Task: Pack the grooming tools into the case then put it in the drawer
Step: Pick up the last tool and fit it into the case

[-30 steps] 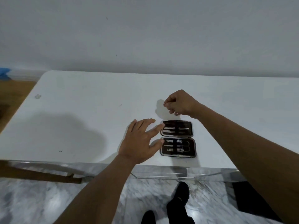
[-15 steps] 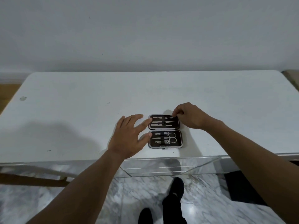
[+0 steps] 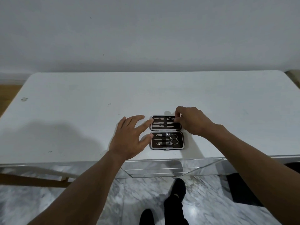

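A small dark grooming case (image 3: 181, 144) lies open flat near the front edge of the white table (image 3: 78, 117). Its near half holds scissors (image 3: 174, 139), a nail clipper (image 3: 163, 143) and thin metal tools. The far half holds several flat metal tools (image 3: 159, 123) under a strap. My right hand (image 3: 193, 122) is at the far half's right end, fingertips pinched on a thin metal tool (image 3: 171, 118) in the top slot. My left hand (image 3: 129, 138) rests flat on the table, fingers spread, with index finger and thumb touching the case's left edge.
Below the table's front edge are mirrored drawer fronts (image 3: 162, 168), shut. A grey marble floor and my dark shoes (image 3: 176, 189) show underneath. A plain wall stands behind the table, and wooden flooring (image 3: 8, 93) lies at the far left.
My right hand came down from above the table behind the case to the far half's right end with the thin tool. My left hand has stayed against the case's left edge.
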